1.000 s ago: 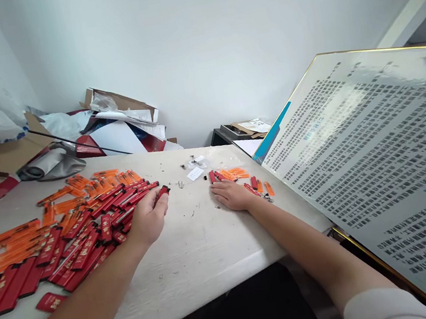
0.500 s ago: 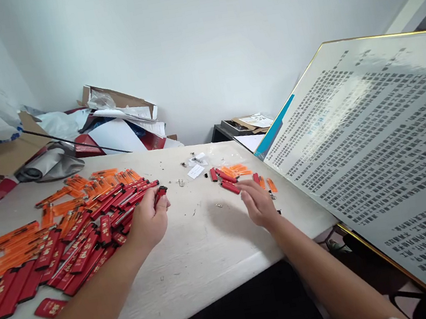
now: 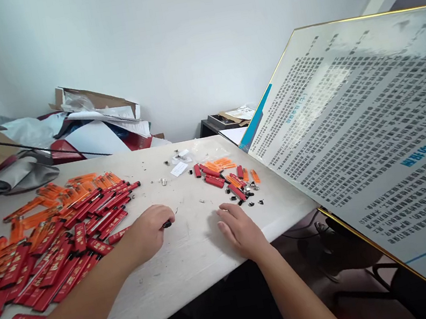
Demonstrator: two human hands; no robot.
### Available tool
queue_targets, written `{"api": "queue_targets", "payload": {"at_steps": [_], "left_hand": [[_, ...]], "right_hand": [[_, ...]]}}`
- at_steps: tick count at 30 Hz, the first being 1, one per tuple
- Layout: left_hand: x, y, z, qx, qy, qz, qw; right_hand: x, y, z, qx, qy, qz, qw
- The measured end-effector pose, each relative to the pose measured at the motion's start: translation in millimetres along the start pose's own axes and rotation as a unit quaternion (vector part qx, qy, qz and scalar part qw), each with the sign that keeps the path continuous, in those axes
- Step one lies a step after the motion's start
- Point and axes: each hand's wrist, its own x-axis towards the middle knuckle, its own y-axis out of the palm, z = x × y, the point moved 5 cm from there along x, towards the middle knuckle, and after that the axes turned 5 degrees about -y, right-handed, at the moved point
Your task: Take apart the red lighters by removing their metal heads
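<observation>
Nearest, a blk-ended lighter (image 3: 167, 224) is gripped in the curled fingers of the L hand (image 3: 148, 234) above the white tabletop (image 3: 170, 292), mostly hidden, while the R hand (image 3: 243, 229) is held half-curled, thumb apart fr. the bent fingers; whether anything tiny is pinched there can't be told. To the L, red lighters w/ gold lettering (image 3: 81, 237) are heaped by orange lighters (image 3: 75, 193); beyond the R hand, a smaller mixed pile (image 3: 237, 192) is scattered w/ sm. metal pcs (image 3: 254, 186), w/ a white paper slip (image 3: 178, 169) laid farther back.
</observation>
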Motion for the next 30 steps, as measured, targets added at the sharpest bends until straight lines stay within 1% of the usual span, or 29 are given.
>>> {"api": "queue_targets", "payload": {"at_steps": [2,4,6,10,12,17,25,30], "left_hand": [[2,1.1,4,0.028,-0.015,0.019,0.999],[3,1.5,10,0.055,-0.041,0.030,0.997],[3,2.4,16,0.081,-0.069,0.036,0.994],[3,8.1,22,0.154,-0.105,0.071,0.980],[4,10.6,24,0.180,-0.118,0.079,0.973],[4,12.8,33,0.216,-0.165,0.073,0.960],[0,5.4,48,0.245,-0.245,0.089,0.934],[-1,6.8,53,0.252,-0.280,0.097,0.921]], "right_hand": [[1,5,0,-0.018,0.020,0.060,0.998],[2,7,1,-0.028,0.020,0.102,0.994],[3,7,2,-0.035,0.011,0.129,0.991],[6,9,4,-0.040,0.001,0.162,0.986],[6,10,5,-0.038,-0.004,0.163,0.986],[6,11,4,-0.033,-0.007,0.151,0.988],[5,12,1,-0.024,-0.004,0.146,0.989],[4,12,-1,-0.020,-0.005,0.138,0.990]]}}
